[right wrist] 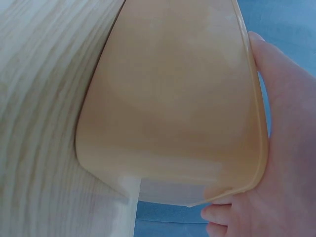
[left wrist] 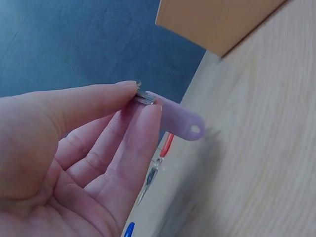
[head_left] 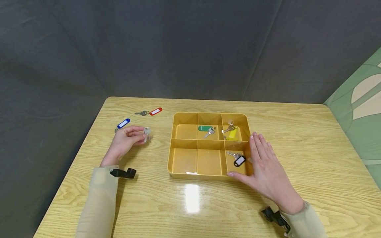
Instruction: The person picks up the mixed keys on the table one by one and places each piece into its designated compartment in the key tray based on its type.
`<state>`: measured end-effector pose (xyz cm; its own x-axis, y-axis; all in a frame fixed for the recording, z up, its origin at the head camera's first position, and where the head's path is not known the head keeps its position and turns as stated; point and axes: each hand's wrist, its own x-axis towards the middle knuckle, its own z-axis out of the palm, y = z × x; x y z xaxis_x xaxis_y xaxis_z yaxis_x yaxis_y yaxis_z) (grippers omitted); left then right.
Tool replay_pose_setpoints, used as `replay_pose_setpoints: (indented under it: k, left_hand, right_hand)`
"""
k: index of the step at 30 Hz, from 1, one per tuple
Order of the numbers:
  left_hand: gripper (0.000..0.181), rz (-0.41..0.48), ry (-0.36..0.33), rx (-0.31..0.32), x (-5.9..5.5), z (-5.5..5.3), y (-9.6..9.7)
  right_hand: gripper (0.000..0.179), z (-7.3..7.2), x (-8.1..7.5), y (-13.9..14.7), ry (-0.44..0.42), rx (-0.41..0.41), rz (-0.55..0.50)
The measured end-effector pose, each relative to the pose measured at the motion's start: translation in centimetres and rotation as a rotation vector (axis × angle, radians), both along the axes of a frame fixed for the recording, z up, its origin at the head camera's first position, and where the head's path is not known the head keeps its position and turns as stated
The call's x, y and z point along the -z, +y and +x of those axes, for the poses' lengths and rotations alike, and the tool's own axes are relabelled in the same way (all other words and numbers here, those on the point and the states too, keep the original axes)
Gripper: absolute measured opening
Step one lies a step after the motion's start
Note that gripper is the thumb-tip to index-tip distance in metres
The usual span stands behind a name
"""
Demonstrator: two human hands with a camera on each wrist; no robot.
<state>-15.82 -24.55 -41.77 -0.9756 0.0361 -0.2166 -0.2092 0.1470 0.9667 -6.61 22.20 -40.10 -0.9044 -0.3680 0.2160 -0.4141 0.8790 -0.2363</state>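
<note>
Three keys (head_left: 211,131) lie in the divided tray (head_left: 183,161); a red-tagged key (head_left: 156,111) and blue-tagged key (head_left: 123,123) remain on the bench (head_left: 148,208). Left hand (head_left: 125,140) pinches a lilac-tagged key (left wrist: 178,119) above it; right hand (head_left: 267,168), fingers straight, touches the tray.

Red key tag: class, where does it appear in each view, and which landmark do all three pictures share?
Head: the red key tag lies left of centre, near mid-height.
Left wrist: partly visible just below centre, right under the lilac tag.
Right wrist: not in it.
Shared landmark: the divided box, just below centre in the head view, at the top right in the left wrist view, and filling the middle of the right wrist view.
</note>
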Motion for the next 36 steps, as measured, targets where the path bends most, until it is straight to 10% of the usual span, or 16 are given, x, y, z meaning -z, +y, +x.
replay_pose_setpoints:
  k: [36]
  left_hand:
    - [0.026,0.009,0.209,0.005,-3.1,0.4,3.2]
  right_hand:
    - [0.127,0.0,-0.1,0.0,-0.015,0.001,0.003]
